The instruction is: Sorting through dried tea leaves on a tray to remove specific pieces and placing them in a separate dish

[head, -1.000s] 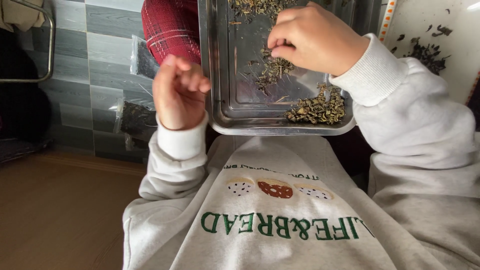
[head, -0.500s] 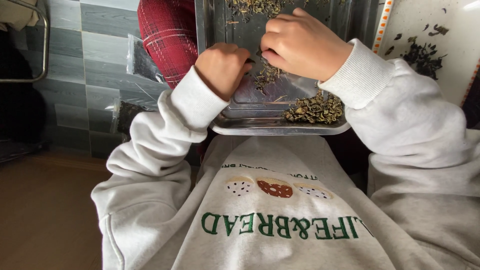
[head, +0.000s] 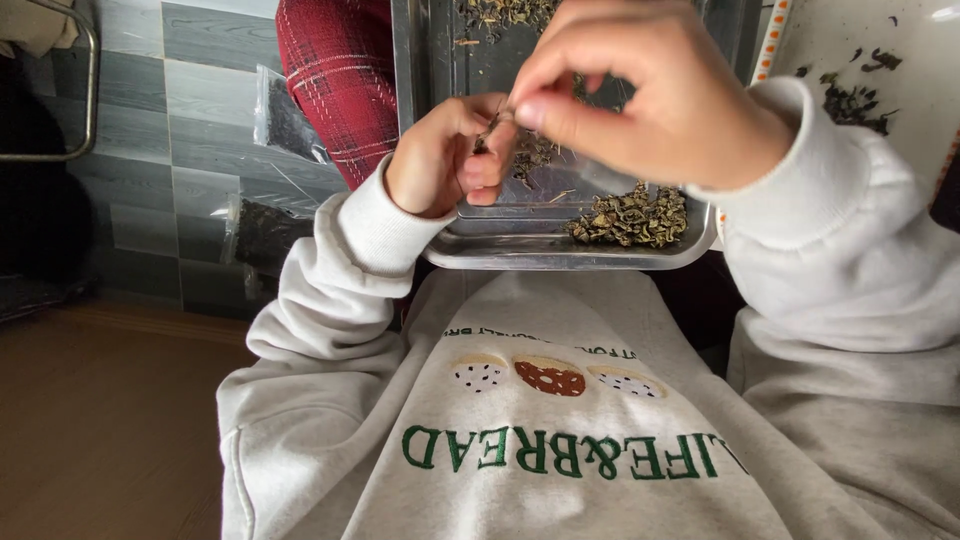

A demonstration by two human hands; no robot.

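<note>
2 hands are working over 1 metal tray (head: 560, 255) that is sitting in the upper middle of the frame, above the lap of a person in a pale grey sweatshirt (head: 560, 440). The left hand (head: 445, 160) is curling at the tray's near left edge, its fingers (head: 490, 165) bending inward and pressing toward the thumb. The right hand (head: 650, 100) is hovering higher, at the top centre of the frame, its thumb and forefinger pinching together. 1 thin dried stem (head: 493, 125) is sitting right between the 2 hands' fingertips, over the tray's left half; it is too small to tell which hand is truly gripping it.

Inside the tray, 3 patches of dried leaves are showing: 1 heap (head: 632, 215) at the near right corner, below the right hand, 1 loose scatter (head: 535, 155) just beside the left fingers, and 1 patch (head: 500, 12) at the top edge. At the upper right, 1 white board (head: 880, 50) is carrying more dark leaf bits (head: 852, 100). At the left, 2 clear bags (head: 285, 115) of dark leaves are lying on grey floor tiles (head: 180, 90), beside a red checked trouser leg (head: 340, 75).
</note>
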